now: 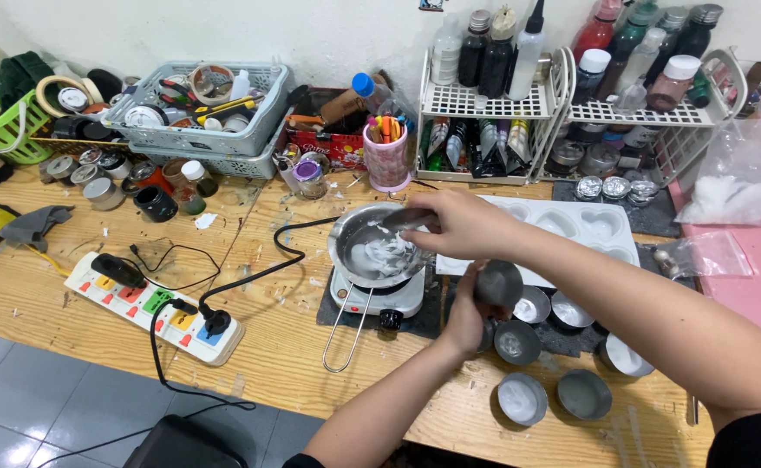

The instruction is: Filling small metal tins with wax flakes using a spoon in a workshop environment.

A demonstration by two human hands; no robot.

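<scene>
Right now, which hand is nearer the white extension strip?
Left. The left hand holds a small tin beside the hot plate, closer to the strip. The right hand is over the pot, farther back.

power strip [150, 305] lies beside pink pen cup [386, 158].

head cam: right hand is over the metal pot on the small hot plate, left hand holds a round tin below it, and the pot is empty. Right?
Not quite. In the head view the metal pot on the small hot plate is not empty: it holds white waxy flakes. The rest stands: the right hand is over the pot, and the left hand holds a round tin below it.
</scene>
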